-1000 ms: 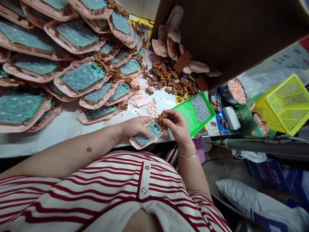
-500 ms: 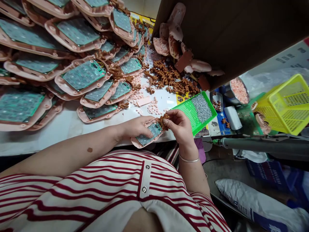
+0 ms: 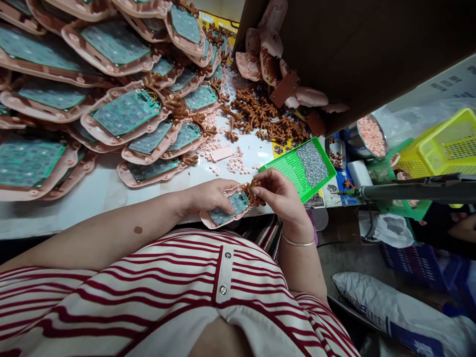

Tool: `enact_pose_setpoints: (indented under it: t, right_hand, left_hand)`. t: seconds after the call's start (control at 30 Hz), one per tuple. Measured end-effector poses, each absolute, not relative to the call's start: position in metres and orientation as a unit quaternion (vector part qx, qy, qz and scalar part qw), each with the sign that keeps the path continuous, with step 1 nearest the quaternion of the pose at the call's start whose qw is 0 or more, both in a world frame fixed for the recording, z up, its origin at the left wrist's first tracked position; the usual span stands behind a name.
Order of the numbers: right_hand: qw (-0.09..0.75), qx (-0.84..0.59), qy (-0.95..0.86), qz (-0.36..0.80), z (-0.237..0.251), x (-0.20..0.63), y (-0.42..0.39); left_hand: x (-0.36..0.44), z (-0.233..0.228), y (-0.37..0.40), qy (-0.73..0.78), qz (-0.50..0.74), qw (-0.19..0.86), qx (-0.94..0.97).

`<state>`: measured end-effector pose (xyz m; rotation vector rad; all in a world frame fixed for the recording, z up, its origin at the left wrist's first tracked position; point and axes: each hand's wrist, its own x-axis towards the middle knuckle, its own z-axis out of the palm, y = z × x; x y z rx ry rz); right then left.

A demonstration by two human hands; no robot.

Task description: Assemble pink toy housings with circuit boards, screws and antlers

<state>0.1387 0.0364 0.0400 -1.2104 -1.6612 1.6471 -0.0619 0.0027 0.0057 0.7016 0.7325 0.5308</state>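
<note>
My left hand is closed around a pink plastic shell with a green circuit board in it, its thumb lying on the board. At the shell's right end, my right hand pinches a brown antler-shaped plastic piece between thumb and fingers. The antler piece touches the end of the shell. Exactly how it seats there is hidden by my fingers.
Stacked pink shells with boards fill the left. Brown antler pieces lie in a heap at the back. A green tray of small screws stands right, near a screwdriver and a yellow basket.
My right forearm has shifted slightly right, its fingers still at the antler piece. The screwdriver at the right has moved up. My left hand stays on the shell.
</note>
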Motion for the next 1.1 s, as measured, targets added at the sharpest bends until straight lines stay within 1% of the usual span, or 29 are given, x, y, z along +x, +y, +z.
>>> enact_pose_setpoints:
  t: [0.13,0.2,0.23,0.3,0.37,0.4,0.47,0.53,0.7,0.83,0.97,1.03,1.1]
  right_hand:
    - [0.260,-0.489,-0.674,0.489,0.037,0.134,0.031]
    - [0.252,-0.506,-0.681,0.465,0.035,0.131,0.032]
    - [0.250,-0.509,-0.670,0.479,0.033,0.130,0.033]
    - [0.249,-0.503,-0.621,0.547,0.029,0.129,0.036]
    - [0.270,-0.489,-0.567,0.606,0.027,0.129,0.038]
    - [0.290,-0.486,-0.549,0.615,0.026,0.130,0.038]
    - [0.335,-0.488,-0.529,0.608,0.026,0.132,0.036]
    - [0.356,-0.490,-0.523,0.599,0.026,0.136,0.030]
    - [0.320,-0.491,-0.546,0.599,0.022,0.142,0.016]
    - [0.349,-0.500,-0.586,0.534,0.015,0.137,0.015]
    - [0.342,-0.493,-0.580,0.551,0.015,0.133,0.013]
    - [0.371,-0.494,-0.602,0.507,0.021,0.138,0.005]
    - [0.424,-0.493,-0.651,0.391,0.032,0.149,-0.009]
  left_hand:
    - [-0.062,0.003,0.004,0.361,0.264,0.818,0.362]
    - [-0.062,0.003,0.004,0.371,0.259,0.807,0.380]
    - [-0.063,0.002,0.003,0.377,0.253,0.803,0.385]
    - [-0.064,0.002,0.003,0.381,0.246,0.806,0.382]
    - [-0.065,0.002,0.004,0.360,0.250,0.825,0.356]
    - [-0.066,0.002,0.004,0.342,0.256,0.838,0.340]
    - [-0.067,0.002,0.005,0.309,0.273,0.857,0.309]
    - [-0.067,0.002,0.006,0.288,0.291,0.865,0.289]
    - [-0.068,-0.001,0.007,0.276,0.292,0.870,0.285]
    - [-0.071,-0.003,0.007,0.274,0.295,0.871,0.283]
    - [-0.071,-0.002,0.006,0.263,0.300,0.873,0.280]
    - [-0.071,-0.001,0.005,0.250,0.303,0.878,0.275]
    - [-0.071,-0.002,0.002,0.248,0.306,0.879,0.270]
